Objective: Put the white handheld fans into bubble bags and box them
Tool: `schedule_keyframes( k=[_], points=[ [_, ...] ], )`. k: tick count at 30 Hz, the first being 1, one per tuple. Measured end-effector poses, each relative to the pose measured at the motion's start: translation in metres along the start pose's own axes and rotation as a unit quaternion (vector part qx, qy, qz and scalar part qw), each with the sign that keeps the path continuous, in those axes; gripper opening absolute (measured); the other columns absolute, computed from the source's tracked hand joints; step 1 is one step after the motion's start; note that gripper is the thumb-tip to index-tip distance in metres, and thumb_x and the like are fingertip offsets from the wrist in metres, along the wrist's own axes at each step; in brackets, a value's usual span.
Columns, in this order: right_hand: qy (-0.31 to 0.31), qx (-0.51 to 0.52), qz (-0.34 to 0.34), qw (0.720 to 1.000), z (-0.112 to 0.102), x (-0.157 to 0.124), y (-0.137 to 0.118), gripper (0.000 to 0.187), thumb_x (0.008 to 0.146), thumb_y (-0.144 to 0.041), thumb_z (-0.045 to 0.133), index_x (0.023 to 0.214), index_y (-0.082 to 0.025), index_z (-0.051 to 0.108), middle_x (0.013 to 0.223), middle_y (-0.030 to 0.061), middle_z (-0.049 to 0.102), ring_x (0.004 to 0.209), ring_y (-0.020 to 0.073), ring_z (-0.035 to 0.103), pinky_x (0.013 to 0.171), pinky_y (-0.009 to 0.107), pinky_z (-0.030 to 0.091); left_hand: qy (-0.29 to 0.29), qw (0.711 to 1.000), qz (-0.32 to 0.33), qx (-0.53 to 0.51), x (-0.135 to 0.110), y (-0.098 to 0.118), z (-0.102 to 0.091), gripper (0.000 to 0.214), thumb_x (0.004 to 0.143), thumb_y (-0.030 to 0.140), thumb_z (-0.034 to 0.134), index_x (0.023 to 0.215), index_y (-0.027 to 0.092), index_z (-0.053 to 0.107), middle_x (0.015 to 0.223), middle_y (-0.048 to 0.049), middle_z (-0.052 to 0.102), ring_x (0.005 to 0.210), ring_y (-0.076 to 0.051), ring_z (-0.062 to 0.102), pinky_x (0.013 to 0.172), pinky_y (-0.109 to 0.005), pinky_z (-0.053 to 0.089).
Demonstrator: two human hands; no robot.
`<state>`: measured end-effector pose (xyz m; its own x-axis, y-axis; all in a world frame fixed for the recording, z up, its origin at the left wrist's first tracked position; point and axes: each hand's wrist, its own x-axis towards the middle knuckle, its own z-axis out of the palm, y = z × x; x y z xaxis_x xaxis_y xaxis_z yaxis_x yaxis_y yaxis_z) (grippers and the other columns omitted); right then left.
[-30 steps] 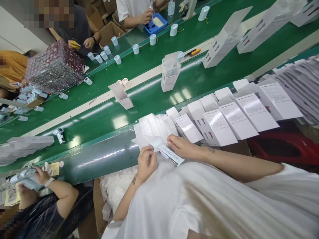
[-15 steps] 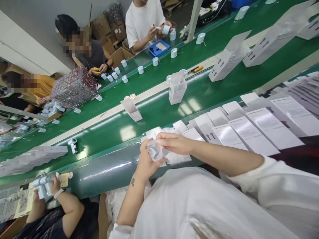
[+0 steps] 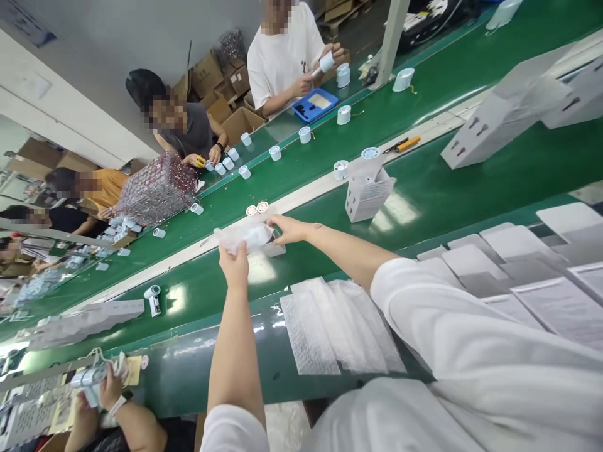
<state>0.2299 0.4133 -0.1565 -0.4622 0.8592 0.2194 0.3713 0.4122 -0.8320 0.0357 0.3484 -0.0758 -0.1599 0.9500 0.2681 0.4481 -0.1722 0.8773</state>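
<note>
Over the belt, my left hand (image 3: 234,263) grips a clear bubble-wrap bag (image 3: 247,237) from below, and something pale shows through it. Behind and under the bag stands a white carton (image 3: 276,250), mostly covered by it. My right hand (image 3: 291,230) is at the carton's right side, thumb and fingers curled around it by the bag's end. The bag partly hides the exact contact there. Close to my body, a fan of flat bubble-wrap bags (image 3: 336,326) lies on the grey-green ledge (image 3: 202,355).
White cartons (image 3: 490,129) and an open carton (image 3: 370,194) stand on the green belt (image 3: 301,188). Orange-handled pliers (image 3: 407,144) lie on the divider. A pale-blue device (image 3: 153,300) lies left. Co-workers sit across and at lower left. Flat cartons with leaflets (image 3: 560,301) line the right.
Both hands have moved forward from the ledge to over the belt, carrying the bag to the carton. The flat bags they covered now show. The view has shifted slightly.
</note>
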Motion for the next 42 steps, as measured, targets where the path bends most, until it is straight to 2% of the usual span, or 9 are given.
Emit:
schedule_keyframes(
  k=[5,11,16,22,28,33,35,39,42],
  points=[
    [0.012,0.0,0.008,1.0,0.006,-0.009,0.008,0.053,0.061,-0.024,0.072,0.105,-0.016,0.044,0.106,0.0085,0.052,0.089,0.0218,0.051,0.082,0.036,0.045,-0.051,0.94,0.054,0.334,0.008,0.012,0.039,0.015,0.079,0.022,0.06,0.092,0.017,0.053,0.096,-0.0135,0.058,0.1,-0.03,0.058,0.086,-0.045,0.046],
    [0.03,0.032,-0.013,0.999,0.004,-0.018,0.012,0.05,0.065,-0.024,0.069,0.106,-0.016,0.041,0.108,0.009,0.051,0.095,0.0214,0.05,0.086,0.035,0.043,-0.122,0.899,0.052,0.418,0.001,0.024,0.084,0.027,0.077,0.026,0.066,0.099,0.013,0.056,0.108,-0.0204,0.056,0.105,-0.034,0.052,0.087,-0.049,0.043],
    [0.05,0.051,0.038,0.997,-0.008,-0.029,0.008,0.061,0.061,-0.026,0.075,0.111,-0.018,0.039,0.107,0.0068,0.052,0.092,0.0203,0.051,0.079,0.031,0.045,-0.059,0.929,0.115,0.347,-0.048,0.009,0.027,0.022,0.086,0.035,0.055,0.097,0.018,0.064,0.114,-0.0146,0.058,0.113,-0.029,0.049,0.099,-0.049,0.037],
    [0.01,0.05,0.067,0.996,-0.013,-0.042,0.01,0.064,0.058,-0.022,0.078,0.11,-0.018,0.04,0.11,0.0083,0.051,0.097,0.0224,0.052,0.081,0.033,0.048,-0.216,0.923,-0.215,0.235,-0.168,-0.056,-0.056,0.031,0.079,0.033,0.061,0.105,0.017,0.062,0.099,-0.0102,0.066,0.09,-0.024,0.062,0.086,-0.045,0.049],
    [0.028,0.022,0.08,0.996,-0.017,-0.061,0.008,0.084,0.053,-0.026,0.082,0.123,-0.016,0.035,0.129,0.0142,0.039,0.122,0.0294,0.042,0.094,0.04,0.045,-0.389,0.867,-0.14,0.279,-0.303,-0.095,-0.052,0.069,0.061,0.018,0.077,0.126,0.026,0.056,0.148,-0.0123,0.038,0.134,-0.04,0.033,0.104,-0.059,0.035],
    [0.228,0.048,0.165,0.958,-0.012,-0.104,-0.046,0.045,0.071,-0.041,0.069,0.104,-0.018,0.049,0.111,0.0101,0.052,0.104,0.0241,0.054,0.08,0.036,0.051,-0.263,0.933,-0.1,0.223,-0.326,-0.11,-0.05,0.034,0.08,0.006,0.049,0.102,0.023,0.069,0.121,-0.0096,0.064,0.118,-0.027,0.052,0.101,-0.051,0.043],
    [0.142,0.145,0.242,0.949,0.009,-0.135,-0.074,0.033,0.078,-0.047,0.061,0.092,-0.018,0.051,0.086,0.0047,0.057,0.077,0.0176,0.058,0.064,0.03,0.051,-0.173,0.96,-0.14,0.171,-0.322,-0.107,-0.053,0.029,0.081,0.008,0.046,0.095,0.02,0.069,0.103,-0.0093,0.069,0.102,-0.022,0.06,0.095,-0.045,0.048],
    [-0.235,0.264,0.295,0.888,0.082,-0.199,-0.122,0.05,0.071,-0.049,0.068,0.107,-0.018,0.051,0.085,0.0033,0.06,0.065,0.0131,0.059,0.055,0.025,0.048,-0.06,0.966,-0.228,0.109,-0.313,-0.081,-0.054,0.02,0.082,0.018,0.049,0.091,0.017,0.067,0.087,-0.0052,0.067,0.082,-0.017,0.062,0.08,-0.034,0.051],
    [-0.214,0.208,0.217,0.929,0.133,-0.228,-0.14,0.06,0.07,-0.037,0.071,0.122,-0.02,0.047,0.112,0.0096,0.058,0.09,0.0184,0.061,0.071,0.03,0.051,-0.086,0.975,-0.172,0.114,-0.314,-0.06,-0.057,0.016,0.083,0.021,0.052,0.091,0.018,0.066,0.08,-0.0036,0.065,0.076,-0.016,0.06,0.077,-0.031,0.05]
  ],
)
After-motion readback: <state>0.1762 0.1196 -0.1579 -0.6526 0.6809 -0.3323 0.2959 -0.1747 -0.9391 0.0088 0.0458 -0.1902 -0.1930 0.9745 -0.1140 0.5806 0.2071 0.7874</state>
